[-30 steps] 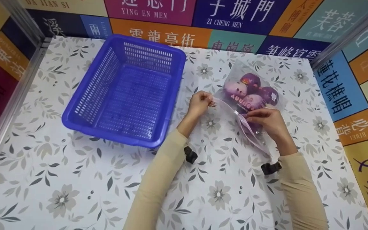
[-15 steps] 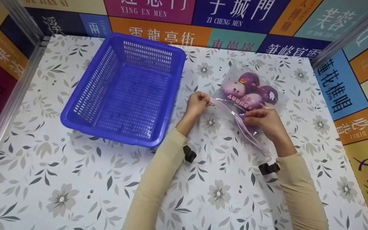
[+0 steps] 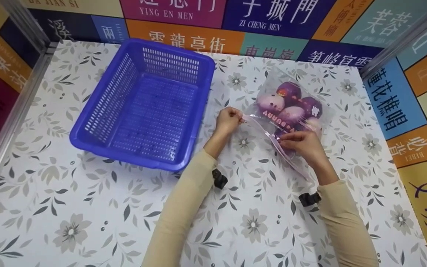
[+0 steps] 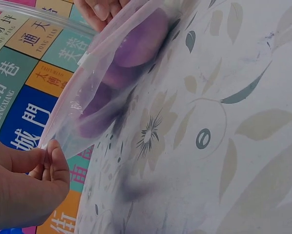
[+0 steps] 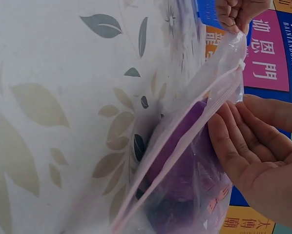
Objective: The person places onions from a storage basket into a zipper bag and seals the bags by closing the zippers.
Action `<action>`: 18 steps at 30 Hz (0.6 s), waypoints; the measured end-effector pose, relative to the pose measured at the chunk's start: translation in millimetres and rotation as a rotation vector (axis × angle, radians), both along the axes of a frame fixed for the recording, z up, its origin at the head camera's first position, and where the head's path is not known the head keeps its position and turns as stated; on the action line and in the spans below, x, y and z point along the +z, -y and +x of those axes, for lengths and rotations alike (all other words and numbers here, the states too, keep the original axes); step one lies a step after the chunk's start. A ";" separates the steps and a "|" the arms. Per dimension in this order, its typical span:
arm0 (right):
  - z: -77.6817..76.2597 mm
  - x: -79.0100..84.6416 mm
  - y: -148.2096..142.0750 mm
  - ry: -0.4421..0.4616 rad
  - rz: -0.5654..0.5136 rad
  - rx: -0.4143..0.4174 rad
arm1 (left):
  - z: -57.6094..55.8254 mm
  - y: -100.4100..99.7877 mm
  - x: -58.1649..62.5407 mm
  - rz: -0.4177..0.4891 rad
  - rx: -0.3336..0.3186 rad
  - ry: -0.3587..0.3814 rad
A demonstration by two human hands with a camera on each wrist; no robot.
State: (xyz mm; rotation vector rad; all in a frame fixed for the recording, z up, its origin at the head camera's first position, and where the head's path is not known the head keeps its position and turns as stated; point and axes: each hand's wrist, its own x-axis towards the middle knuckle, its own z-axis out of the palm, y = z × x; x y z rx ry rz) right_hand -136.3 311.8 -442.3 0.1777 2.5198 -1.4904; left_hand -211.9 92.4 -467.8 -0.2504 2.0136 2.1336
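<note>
A clear zip bag with pink lettering lies on the table, holding several round purple and pale pink things whose kind I cannot tell. Its pink zip edge faces the person. A small white slider sits on that edge between the hands; on the right wrist side of it the two pink strips stand apart. My left hand pinches the bag's left corner between thumb and fingers. My right hand pinches the bag's edge near the slider, thumb on one side and fingers on the other.
A blue plastic basket with slotted walls stands left of the hands, with nothing seen inside. A white cloth with grey flowers and leaves covers the table. Colourful lettered panels border the back and sides.
My right hand has shifted slightly left and down along the zip edge, and the bag's lower end has moved a little with it. My left hand stays nearly still at the corner.
</note>
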 end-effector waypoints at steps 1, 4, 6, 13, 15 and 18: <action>0.0 -1.3 0.5 -0.007 0.008 0.002 | -0.1 0.2 -0.4 0.000 0.001 0.003; -0.1 -5.4 1.7 -0.023 0.027 0.010 | 0.1 0.8 -1.2 0.010 0.006 0.015; -0.1 -7.6 2.3 -0.025 0.026 0.016 | -0.2 0.9 -1.9 0.014 0.009 0.023; -3.3 -8.0 5.5 -0.030 -0.090 -0.022 | -0.7 0.7 -2.4 0.019 0.012 0.033; -5.6 -7.1 8.4 -0.041 -0.141 -0.056 | -0.8 0.3 -3.1 0.020 0.011 0.041; -10.4 -6.8 14.0 -0.071 -0.216 -0.103 | -0.5 -0.3 -3.5 0.028 0.008 0.046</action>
